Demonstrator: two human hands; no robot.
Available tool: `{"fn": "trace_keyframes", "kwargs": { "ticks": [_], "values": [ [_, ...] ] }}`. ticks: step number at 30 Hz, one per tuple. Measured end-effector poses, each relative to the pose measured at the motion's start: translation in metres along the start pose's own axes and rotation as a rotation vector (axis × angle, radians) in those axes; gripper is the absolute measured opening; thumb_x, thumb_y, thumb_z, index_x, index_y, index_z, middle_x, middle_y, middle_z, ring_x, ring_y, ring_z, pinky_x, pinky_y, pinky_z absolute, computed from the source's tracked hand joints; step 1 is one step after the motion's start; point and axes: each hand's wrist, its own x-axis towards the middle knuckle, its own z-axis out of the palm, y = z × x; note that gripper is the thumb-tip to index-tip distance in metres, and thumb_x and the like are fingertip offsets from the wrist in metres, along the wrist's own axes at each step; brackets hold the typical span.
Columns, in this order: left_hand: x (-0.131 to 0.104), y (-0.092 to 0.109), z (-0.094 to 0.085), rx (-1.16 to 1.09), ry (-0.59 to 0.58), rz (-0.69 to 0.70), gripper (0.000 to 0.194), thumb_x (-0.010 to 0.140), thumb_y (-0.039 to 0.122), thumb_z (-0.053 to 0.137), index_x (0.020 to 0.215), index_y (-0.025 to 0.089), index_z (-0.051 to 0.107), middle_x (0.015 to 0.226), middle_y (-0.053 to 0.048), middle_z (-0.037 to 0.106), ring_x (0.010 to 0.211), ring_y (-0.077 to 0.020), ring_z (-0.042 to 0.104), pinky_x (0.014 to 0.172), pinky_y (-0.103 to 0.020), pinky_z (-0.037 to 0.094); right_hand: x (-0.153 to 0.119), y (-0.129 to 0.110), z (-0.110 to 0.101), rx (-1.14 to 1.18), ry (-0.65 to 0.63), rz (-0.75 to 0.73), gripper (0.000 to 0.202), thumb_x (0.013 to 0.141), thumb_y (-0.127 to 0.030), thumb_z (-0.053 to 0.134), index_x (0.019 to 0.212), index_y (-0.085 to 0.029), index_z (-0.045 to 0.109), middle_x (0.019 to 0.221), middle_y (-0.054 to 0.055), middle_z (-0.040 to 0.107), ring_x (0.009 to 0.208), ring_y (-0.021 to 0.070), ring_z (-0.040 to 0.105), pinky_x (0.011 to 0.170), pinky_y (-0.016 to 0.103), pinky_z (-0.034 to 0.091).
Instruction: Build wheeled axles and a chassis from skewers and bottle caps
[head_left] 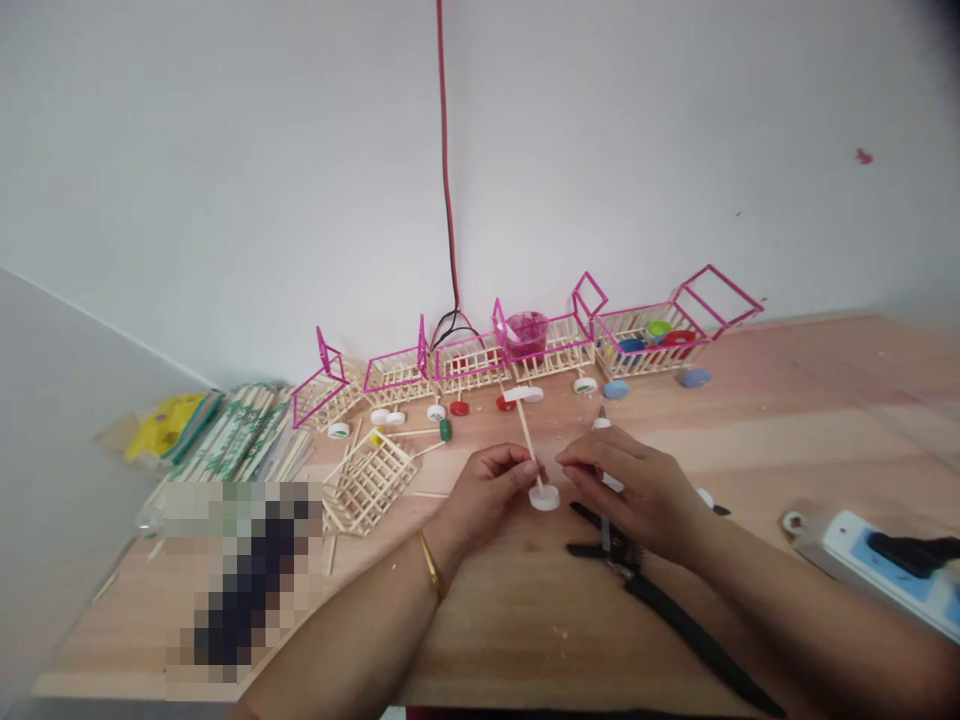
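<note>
My left hand [499, 485] is closed, with thumb and finger pinching a thin wooden stick [529, 435]. A white bottle cap [544, 498] sits at the stick's near end, and another white cap [516, 394], seen edge-on, is at its far end. Just right of the stick is my right hand [630, 485], its fingertips drawn together; whatever they hold, if anything, is hidden. Partly covered by that hand is a white-tipped bottle [601, 424]. Dark-handled cutters [619, 555] lie beneath my right wrist.
Along the wall stand several stick carts with pink rims and cap wheels [401, 375]; one holds coloured caps [660, 338]. A pink-stained cup [526, 335] is among them. An unpainted stick cart [371, 485] and bundled sticks [236, 430] lie left, a power strip [885, 565] right.
</note>
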Motion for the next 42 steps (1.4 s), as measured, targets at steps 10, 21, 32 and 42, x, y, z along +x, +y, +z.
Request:
{"fn": "trace_keyframes", "kwargs": {
  "ticks": [10, 21, 32, 42],
  "values": [
    [0.001, 0.001, 0.002, -0.088, -0.006, -0.039, 0.027, 0.067, 0.034, 0.077, 0.075, 0.012, 0.063, 0.07, -0.003, 0.064, 0.061, -0.0106, 0.055, 0.063, -0.024, 0.041, -0.002, 0.009, 0.001, -0.041, -0.095, -0.084, 0.028, 0.084, -0.03, 0.059, 0.111, -0.022, 0.057, 0.1, 0.01, 0.066, 0.091, 0.0213, 0.06, 0.079, 0.035, 0.049],
    [0.001, 0.001, 0.004, 0.099, -0.07, 0.012, 0.033, 0.065, 0.039, 0.077, 0.076, 0.011, 0.064, 0.071, -0.001, 0.061, 0.063, -0.009, 0.052, 0.064, -0.022, 0.038, -0.013, 0.015, 0.011, -0.018, -0.29, -0.099, 0.061, 0.084, -0.032, 0.059, 0.14, -0.025, 0.035, 0.13, 0.014, 0.051, 0.116, 0.026, 0.052, 0.09, 0.044, 0.049],
    [0.0, -0.004, 0.004, 0.125, -0.112, 0.041, 0.034, 0.063, 0.039, 0.078, 0.08, 0.012, 0.066, 0.074, -0.001, 0.064, 0.066, -0.0108, 0.055, 0.07, -0.025, 0.041, -0.011, 0.008, 0.015, 0.011, -0.281, -0.083, 0.055, 0.082, -0.022, 0.057, 0.135, -0.024, 0.04, 0.131, 0.011, 0.05, 0.118, 0.0235, 0.05, 0.094, 0.041, 0.047],
    [-0.001, -0.005, 0.002, 0.097, -0.159, 0.064, 0.032, 0.069, 0.037, 0.075, 0.088, 0.012, 0.068, 0.08, -0.003, 0.064, 0.071, -0.0112, 0.057, 0.072, -0.025, 0.042, -0.012, 0.008, 0.016, -0.03, -0.23, -0.067, 0.057, 0.081, -0.023, 0.058, 0.135, -0.023, 0.039, 0.131, 0.012, 0.05, 0.12, 0.024, 0.048, 0.098, 0.043, 0.045]
  ]
}}
